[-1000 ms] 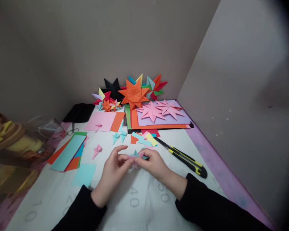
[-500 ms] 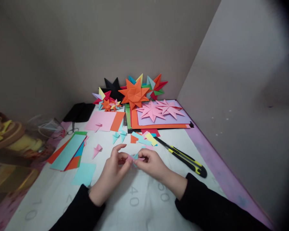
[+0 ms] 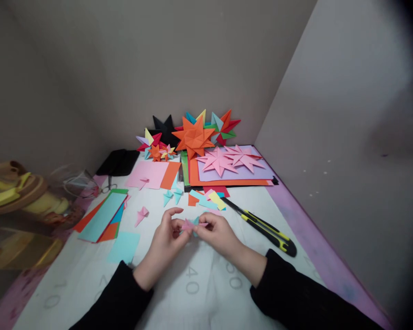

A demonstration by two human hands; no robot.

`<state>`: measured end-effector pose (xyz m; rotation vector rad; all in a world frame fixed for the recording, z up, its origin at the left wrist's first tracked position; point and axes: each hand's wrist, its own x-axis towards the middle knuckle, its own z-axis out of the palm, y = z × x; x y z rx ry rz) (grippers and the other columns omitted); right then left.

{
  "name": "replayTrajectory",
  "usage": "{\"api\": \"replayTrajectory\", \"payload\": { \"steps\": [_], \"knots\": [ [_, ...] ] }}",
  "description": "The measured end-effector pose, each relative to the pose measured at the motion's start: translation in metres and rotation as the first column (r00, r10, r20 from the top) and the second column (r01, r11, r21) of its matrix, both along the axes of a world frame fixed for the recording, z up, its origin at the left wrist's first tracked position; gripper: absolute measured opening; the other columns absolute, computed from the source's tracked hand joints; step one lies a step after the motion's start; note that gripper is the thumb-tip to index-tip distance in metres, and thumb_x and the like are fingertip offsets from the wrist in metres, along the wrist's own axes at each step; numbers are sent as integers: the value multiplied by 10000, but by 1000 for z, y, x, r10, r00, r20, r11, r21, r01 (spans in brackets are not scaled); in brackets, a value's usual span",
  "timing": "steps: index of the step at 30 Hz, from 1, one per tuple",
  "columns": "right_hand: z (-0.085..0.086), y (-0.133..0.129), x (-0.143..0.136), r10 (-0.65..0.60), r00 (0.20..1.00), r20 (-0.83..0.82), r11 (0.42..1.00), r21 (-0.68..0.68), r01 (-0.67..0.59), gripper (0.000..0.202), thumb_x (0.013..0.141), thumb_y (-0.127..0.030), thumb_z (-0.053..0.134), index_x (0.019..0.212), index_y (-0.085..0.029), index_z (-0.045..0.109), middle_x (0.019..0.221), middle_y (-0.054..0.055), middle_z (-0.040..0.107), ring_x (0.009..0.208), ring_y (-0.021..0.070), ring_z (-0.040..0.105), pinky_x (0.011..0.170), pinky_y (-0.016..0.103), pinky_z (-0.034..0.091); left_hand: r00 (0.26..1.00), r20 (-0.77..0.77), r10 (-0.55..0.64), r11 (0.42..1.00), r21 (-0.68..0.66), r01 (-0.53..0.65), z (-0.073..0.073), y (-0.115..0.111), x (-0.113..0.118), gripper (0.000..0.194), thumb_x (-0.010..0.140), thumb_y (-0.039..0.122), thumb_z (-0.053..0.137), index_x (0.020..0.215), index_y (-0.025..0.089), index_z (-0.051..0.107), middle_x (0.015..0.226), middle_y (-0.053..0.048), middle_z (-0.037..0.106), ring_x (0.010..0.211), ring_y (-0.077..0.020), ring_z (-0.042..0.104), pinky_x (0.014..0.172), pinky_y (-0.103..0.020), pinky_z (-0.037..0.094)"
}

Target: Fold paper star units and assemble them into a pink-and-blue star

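Between my two hands is a small pink and light-blue folded paper piece, held just above the white mat. My left hand pinches its left side between thumb and fingers, with the index finger raised and curved. On the right side my right hand closes thumb and fingertips on it, covering part of the folds. Left of my hands lies a loose pink folded unit. Two light-blue folded units rest beyond my fingers. A light-blue paper square lies by my left wrist.
A black and yellow box cutter lies to the right. Paper strips are fanned at left, near scissors. Paper scraps lie ahead. Pink stars and an orange star stand at the back. A blurred container is at left.
My view has shifted slightly, so the table's things sit a little further right and lower. My left hand has turned slightly at the folded piece; both hands keep their hold.
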<state>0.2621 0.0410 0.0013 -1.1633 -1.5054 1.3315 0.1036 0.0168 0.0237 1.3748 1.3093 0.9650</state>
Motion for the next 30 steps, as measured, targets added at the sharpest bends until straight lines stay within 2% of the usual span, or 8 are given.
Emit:
{"api": "replayTrajectory", "payload": {
  "steps": [7,11,14,17,18,23,27,30],
  "knots": [
    [3,1,3,-53,998,-47,998,-24,51,225,674,-271,560,558,-195,382,553,-61,322,502,84,311,469,208,265,994,-82,-74,997,29,76,-5,-2,1,433,779,236,559,1164,210,361,726,40,546,612,-107,547,575,-220,434],
    [4,7,10,-147,979,-139,989,-36,143,272,698,-300,561,554,-200,353,538,-67,279,501,81,274,471,205,252,968,-229,-103,990,66,121,5,2,-10,468,758,198,524,1195,207,355,747,16,613,677,-140,598,651,-260,475],
    [2,10,13,-186,963,-196,983,-45,181,291,700,-305,564,548,-201,338,531,-69,278,500,80,271,472,203,252,884,-468,-7,986,144,84,23,21,-24,408,750,195,492,1152,203,425,757,-3,635,682,-162,603,648,-263,457],
    [2,9,14,-170,971,-171,985,-38,166,281,696,-300,566,550,-201,347,536,-67,281,498,80,269,468,206,245,707,-689,158,980,196,-28,38,54,-35,229,736,231,503,954,211,570,771,-28,646,716,-194,600,646,-265,410],
    [3,9,14,-159,974,-160,987,-37,155,275,694,-299,566,551,-200,353,539,-65,281,498,80,267,465,208,243,685,-706,181,980,188,-65,41,66,-37,162,718,242,522,856,201,596,762,-45,644,709,-209,593,614,-266,391],
    [6,7,15,-128,977,-169,992,-18,127,268,689,-287,556,543,-200,348,544,-61,278,496,76,268,450,204,238,690,-707,155,987,85,-135,29,111,-37,136,602,267,656,670,179,577,632,-37,610,586,-184,546,522,-250,332],
    [7,7,15,-130,980,-150,991,-13,130,256,674,-283,553,534,-200,356,535,-61,287,490,75,277,434,197,244,722,-675,148,983,23,-180,19,123,-37,251,506,199,702,722,170,578,590,-1,579,527,-158,519,487,-239,322],
    [7,8,15,-139,978,-154,990,-3,140,259,667,-267,553,529,-201,343,532,-63,285,487,74,278,434,196,249,761,-628,163,978,2,-207,26,124,-42,279,498,195,706,749,158,590,569,15,557,484,-140,502,466,-235,322]
  ]
}}
